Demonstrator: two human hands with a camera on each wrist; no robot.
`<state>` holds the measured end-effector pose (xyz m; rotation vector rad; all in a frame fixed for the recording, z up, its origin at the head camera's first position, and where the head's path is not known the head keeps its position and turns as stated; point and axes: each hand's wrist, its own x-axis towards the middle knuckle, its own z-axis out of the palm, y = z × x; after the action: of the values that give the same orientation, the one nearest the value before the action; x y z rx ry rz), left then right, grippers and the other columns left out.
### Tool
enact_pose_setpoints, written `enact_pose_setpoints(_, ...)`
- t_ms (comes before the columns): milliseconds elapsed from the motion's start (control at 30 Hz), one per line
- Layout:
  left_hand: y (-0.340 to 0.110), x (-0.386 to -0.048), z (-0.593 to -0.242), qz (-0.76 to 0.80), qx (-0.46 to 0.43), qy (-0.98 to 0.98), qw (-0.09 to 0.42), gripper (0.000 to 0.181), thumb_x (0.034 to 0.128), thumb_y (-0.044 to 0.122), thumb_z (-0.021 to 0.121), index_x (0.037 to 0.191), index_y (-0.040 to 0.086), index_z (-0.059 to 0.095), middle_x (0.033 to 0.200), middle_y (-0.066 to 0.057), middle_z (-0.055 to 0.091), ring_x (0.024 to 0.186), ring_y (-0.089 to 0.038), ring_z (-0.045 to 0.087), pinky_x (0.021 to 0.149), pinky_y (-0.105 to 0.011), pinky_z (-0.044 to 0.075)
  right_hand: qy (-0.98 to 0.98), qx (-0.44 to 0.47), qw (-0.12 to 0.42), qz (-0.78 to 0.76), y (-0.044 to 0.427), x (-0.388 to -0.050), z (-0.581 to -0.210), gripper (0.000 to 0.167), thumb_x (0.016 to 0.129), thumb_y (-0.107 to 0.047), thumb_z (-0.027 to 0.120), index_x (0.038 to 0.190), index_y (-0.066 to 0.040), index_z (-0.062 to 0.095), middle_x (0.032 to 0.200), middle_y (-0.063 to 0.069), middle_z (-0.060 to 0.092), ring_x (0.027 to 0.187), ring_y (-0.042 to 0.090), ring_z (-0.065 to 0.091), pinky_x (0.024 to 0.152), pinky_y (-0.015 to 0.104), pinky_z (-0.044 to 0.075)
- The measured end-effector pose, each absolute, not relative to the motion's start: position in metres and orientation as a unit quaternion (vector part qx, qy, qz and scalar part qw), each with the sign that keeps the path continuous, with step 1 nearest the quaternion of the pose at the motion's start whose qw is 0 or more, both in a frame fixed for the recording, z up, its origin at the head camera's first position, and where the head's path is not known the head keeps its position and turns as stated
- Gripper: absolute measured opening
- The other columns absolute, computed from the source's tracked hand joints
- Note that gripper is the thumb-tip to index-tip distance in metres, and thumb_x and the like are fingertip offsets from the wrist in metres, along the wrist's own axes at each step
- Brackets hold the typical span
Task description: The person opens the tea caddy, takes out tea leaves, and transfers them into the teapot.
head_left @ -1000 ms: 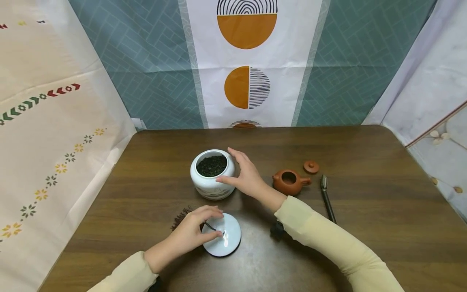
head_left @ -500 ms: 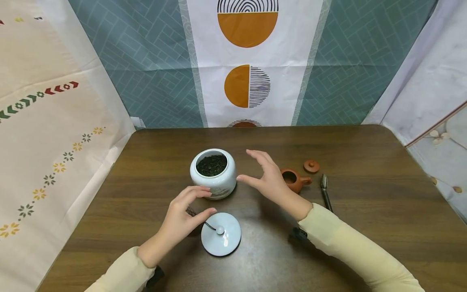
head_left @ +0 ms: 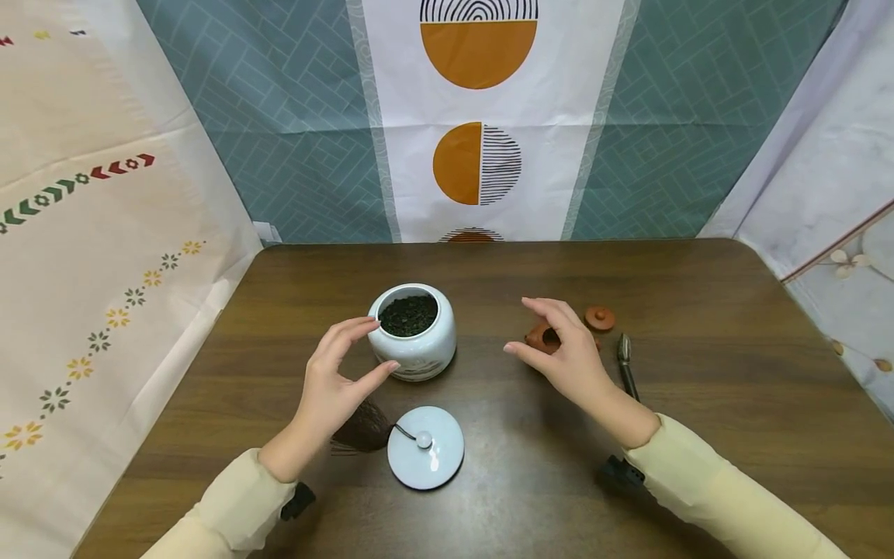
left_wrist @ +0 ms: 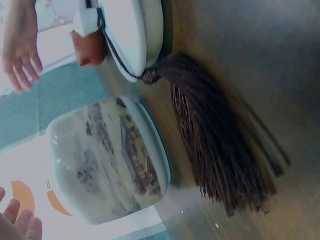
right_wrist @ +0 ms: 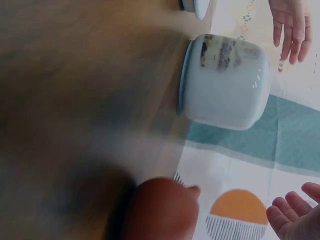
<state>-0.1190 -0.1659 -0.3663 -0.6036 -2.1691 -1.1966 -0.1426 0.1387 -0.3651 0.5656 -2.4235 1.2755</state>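
Note:
A white jar (head_left: 426,361) of dark dried tea leaves (head_left: 408,316) stands uncovered near the table's middle, a landscape printed on its side. My left hand (head_left: 324,400) hovers at the jar's left, fingers and thumb spread; the left wrist view shows its fingers (left_wrist: 22,225) apart from the jar. In front lies the jar's lid (head_left: 436,458), knob up, with a dark brown tassel (head_left: 363,428) corded to the knob. My right hand (head_left: 576,365) holds nothing, its fingers and thumb apart, and partly hides a reddish-brown clay teapot (head_left: 538,338) in the head view.
Behind my right hand lies the small clay teapot lid (head_left: 599,318). A dark-handled tool with a metallic tip (head_left: 625,349) lies to the right, its lower end hidden by my arm. Patterned cloths (head_left: 300,178) hang behind and beside the wooden table (head_left: 698,310).
My right hand has left the jar's side and moved right, over to the teapot. My left hand has risen from the lid's knob and moved forward and left beside the jar.

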Motion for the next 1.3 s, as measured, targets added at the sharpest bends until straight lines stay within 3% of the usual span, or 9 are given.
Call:
enact_pose_setpoints(33, -0.166, -0.120, -0.366, -0.449, -0.224, -0.813, 0.294, 0.054, 0.0627, -0.005, 0.084, 0.113, 0.001, 0.065, 0.114, -0.014, 0.063, 0.111, -0.023, 0.055, 0.099, -0.012, 0.037, -0.855, 0.195, 0.176, 0.447, 0.142, -0.141, -0.366, 0.062, 0.072, -0.010, 0.082, 0.128, -0.005, 0.057, 0.126, 0.012, 0.056, 0.106, 0.026, 0.055, 0.085, 0.038, 0.048)
enact_pose_setpoints(233, -0.166, -0.126, -0.365, -0.450, -0.207, -0.821, 0.284, 0.061, 0.0635, -0.001, 0.086, 0.119, 0.002, 0.062, 0.125, -0.016, 0.058, 0.120, -0.027, 0.051, 0.102, -0.013, 0.034, -0.870, 0.165, 0.191, 0.424, 0.168, -0.130, -0.374, 0.058, 0.072, -0.008, 0.082, 0.125, -0.003, 0.059, 0.117, 0.015, 0.060, 0.100, 0.028, 0.055, 0.076, 0.017, 0.044)
enact_pose_setpoints(500, -0.168, -0.137, -0.366, -0.448, -0.162, -0.845, 0.243, 0.074, 0.0657, 0.005, 0.086, 0.131, 0.002, 0.052, 0.138, -0.016, 0.047, 0.129, -0.030, 0.041, 0.103, -0.048, 0.034, -0.882, 0.135, 0.214, 0.398, 0.194, -0.122, -0.382, 0.054, 0.071, -0.007, 0.082, 0.120, 0.000, 0.061, 0.109, 0.014, 0.063, 0.090, 0.023, 0.060, 0.079, -0.001, 0.038)
enact_pose_setpoints(567, -0.170, -0.139, -0.368, -0.450, -0.149, -0.849, 0.232, 0.077, 0.0664, 0.006, 0.086, 0.134, 0.003, 0.049, 0.140, -0.015, 0.045, 0.129, -0.030, 0.040, 0.103, -0.050, 0.035, -0.889, 0.124, 0.209, 0.389, 0.199, -0.120, -0.383, 0.053, 0.072, -0.008, 0.082, 0.120, 0.000, 0.061, 0.108, 0.014, 0.063, 0.092, 0.025, 0.060, 0.080, 0.004, 0.043)
enact_pose_setpoints(667, -0.172, -0.143, -0.370, -0.458, -0.133, -0.851, 0.219, 0.082, 0.0662, 0.006, 0.086, 0.137, 0.004, 0.046, 0.142, -0.014, 0.043, 0.131, -0.030, 0.038, 0.104, -0.050, 0.035, -0.902, 0.108, 0.194, 0.370, 0.208, -0.115, -0.385, 0.053, 0.073, -0.011, 0.081, 0.121, 0.000, 0.060, 0.106, 0.015, 0.063, 0.092, 0.030, 0.061, 0.080, 0.026, 0.053)
enact_pose_setpoints(767, -0.173, -0.145, -0.373, -0.470, -0.122, -0.852, 0.199, 0.084, 0.0669, 0.006, 0.086, 0.139, 0.004, 0.042, 0.144, -0.015, 0.040, 0.133, -0.031, 0.036, 0.106, -0.052, 0.033, -0.913, 0.098, 0.182, 0.352, 0.217, -0.111, -0.389, 0.054, 0.074, -0.012, 0.081, 0.121, 0.003, 0.060, 0.105, 0.018, 0.063, 0.091, 0.034, 0.062, 0.078, 0.048, 0.053)
enact_pose_setpoints(800, -0.173, -0.145, -0.374, -0.473, -0.118, -0.852, 0.189, 0.086, 0.0672, 0.007, 0.086, 0.140, 0.004, 0.041, 0.145, -0.015, 0.039, 0.133, -0.031, 0.035, 0.107, -0.053, 0.033, -0.916, 0.095, 0.179, 0.347, 0.220, -0.109, -0.391, 0.054, 0.074, -0.012, 0.081, 0.121, 0.004, 0.059, 0.105, 0.019, 0.063, 0.091, 0.035, 0.062, 0.078, 0.050, 0.053)
enact_pose_setpoints(967, -0.172, -0.148, -0.379, -0.488, -0.096, -0.856, 0.140, 0.091, 0.0696, 0.010, 0.085, 0.144, 0.004, 0.034, 0.147, -0.016, 0.034, 0.135, -0.030, 0.032, 0.109, -0.052, 0.032, -0.927, 0.077, 0.158, 0.332, 0.233, -0.104, -0.398, 0.055, 0.076, -0.016, 0.080, 0.119, 0.009, 0.058, 0.105, 0.025, 0.061, 0.091, 0.038, 0.060, 0.077, 0.053, 0.052)
enact_pose_setpoints(1300, -0.172, -0.153, -0.383, -0.526, -0.060, -0.844, 0.085, 0.089, 0.0733, 0.012, 0.083, 0.145, 0.005, 0.031, 0.148, -0.016, 0.032, 0.138, -0.032, 0.029, 0.112, -0.048, 0.031, -0.950, 0.051, 0.056, 0.303, 0.251, -0.098, -0.403, 0.060, 0.081, -0.026, 0.076, 0.120, 0.014, 0.054, 0.109, 0.032, 0.059, 0.095, 0.046, 0.061, 0.079, 0.055, 0.053)
